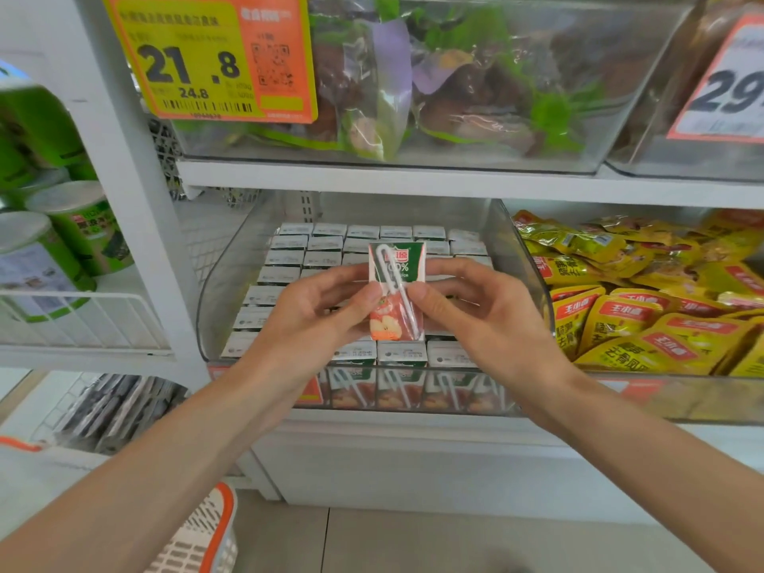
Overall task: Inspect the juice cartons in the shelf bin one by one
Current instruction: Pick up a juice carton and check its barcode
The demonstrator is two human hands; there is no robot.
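Holding one juice carton [396, 291] upright between left hand [318, 312] and right hand [475, 308], fingers [330, 279] of both curled and clamped on its sides, thumbs on the front by the wrapped straw [392, 275]. Poised just above the clear shelf bin [223, 283], over tight rows of other cartons [285, 258] standing tops up. Resting on a white shelf [372, 179] of a shop rack, beneath a second clear bin [599, 150] of bagged goods with a yellow-and-orange price tag [206, 55]. Flanked by yellow snack packets [620, 316] to the right and green canisters [74, 225] to the left. Below, grey floor [413, 539] and an orange-rimmed basket [206, 531].
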